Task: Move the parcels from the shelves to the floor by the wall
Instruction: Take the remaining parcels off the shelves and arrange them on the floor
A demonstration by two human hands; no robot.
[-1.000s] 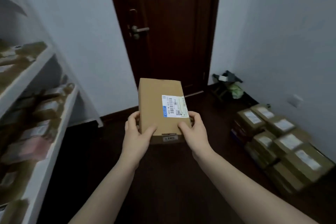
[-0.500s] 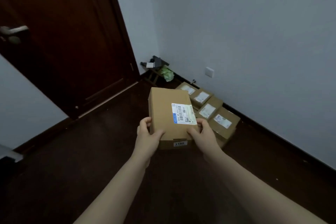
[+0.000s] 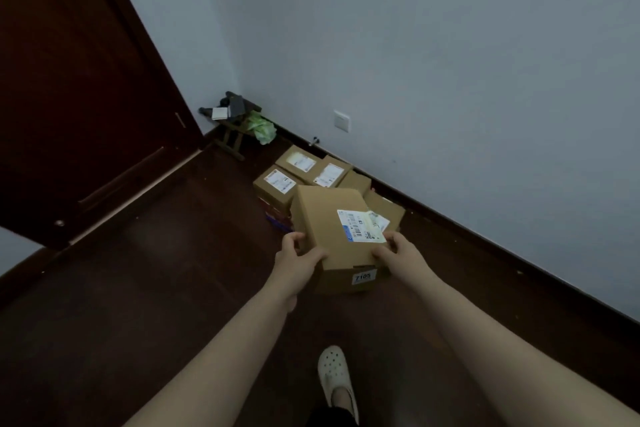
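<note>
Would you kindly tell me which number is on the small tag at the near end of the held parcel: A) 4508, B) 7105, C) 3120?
B: the white tag on the near end of the parcel, gripped by the left hand and right hand, reads 7105.

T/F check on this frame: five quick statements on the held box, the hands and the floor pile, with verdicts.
1. Both hands hold the cardboard box, the left hand at its left side and the right hand at its right. True.
2. The small sticker on the box's near end reads 7105. True.
3. The box has no shipping label. False: a white barcode label sits on its top, by the right hand.
4. The parcels on the floor sit mid-room, far from any wall. False: they lie along the foot of the wall.
5. A white clog shows on the floor below the box. True.
</note>
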